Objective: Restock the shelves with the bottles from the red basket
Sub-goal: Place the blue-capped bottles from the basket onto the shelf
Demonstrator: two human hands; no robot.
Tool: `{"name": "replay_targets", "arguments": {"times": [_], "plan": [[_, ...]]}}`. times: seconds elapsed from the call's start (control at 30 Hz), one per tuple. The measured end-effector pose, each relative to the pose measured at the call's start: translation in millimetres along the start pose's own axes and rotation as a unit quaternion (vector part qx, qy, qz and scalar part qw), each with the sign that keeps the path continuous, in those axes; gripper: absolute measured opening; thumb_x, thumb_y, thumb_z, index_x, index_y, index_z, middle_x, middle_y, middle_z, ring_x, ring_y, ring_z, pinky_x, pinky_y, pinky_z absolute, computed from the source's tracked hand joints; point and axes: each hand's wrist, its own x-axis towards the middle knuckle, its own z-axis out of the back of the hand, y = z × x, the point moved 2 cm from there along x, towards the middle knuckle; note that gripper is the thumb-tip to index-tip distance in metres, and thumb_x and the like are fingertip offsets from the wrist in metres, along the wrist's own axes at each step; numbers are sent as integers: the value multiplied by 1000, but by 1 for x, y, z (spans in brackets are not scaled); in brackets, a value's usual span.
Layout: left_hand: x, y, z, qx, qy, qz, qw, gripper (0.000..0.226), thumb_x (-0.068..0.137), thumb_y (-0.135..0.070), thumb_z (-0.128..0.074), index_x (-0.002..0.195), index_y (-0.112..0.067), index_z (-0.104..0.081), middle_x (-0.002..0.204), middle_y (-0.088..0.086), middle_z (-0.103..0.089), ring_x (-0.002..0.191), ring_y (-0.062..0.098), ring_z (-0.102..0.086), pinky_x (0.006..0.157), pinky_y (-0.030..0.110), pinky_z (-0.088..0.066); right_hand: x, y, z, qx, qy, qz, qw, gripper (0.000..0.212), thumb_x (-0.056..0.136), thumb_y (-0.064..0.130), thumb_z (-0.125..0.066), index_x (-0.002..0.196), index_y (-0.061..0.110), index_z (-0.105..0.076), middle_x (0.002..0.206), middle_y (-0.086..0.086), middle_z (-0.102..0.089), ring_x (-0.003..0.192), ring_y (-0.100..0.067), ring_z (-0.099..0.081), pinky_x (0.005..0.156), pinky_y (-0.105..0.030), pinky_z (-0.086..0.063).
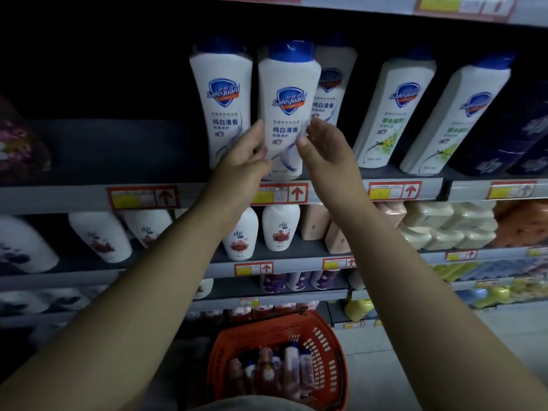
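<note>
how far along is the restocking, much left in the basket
Partly done: white Safeguard bottles already stand on the upper shelf. In hand: the left hand touches the front bottle and the right hand is open beside it, seemingly settling it. Left: the red basket holds several more bottles.

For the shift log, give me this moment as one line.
step: setting bottle on shelf; left grip: touches bottle; right grip: beside it; basket: holds bottles
</note>
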Motion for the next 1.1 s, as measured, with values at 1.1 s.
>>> {"name": "replay_targets", "arguments": {"times": [1.1], "plan": [[-76,213,-69,-22,50,225,973,57,63,-28,-41,117,-20,-56,126,-2,-51,107,5,-45,81,19,-35,-172,-206,16,31,-12,-258,966,42,96,26,-52,136,14,-46,120,10,-55,102,11,-53,80,3,-42]]}}
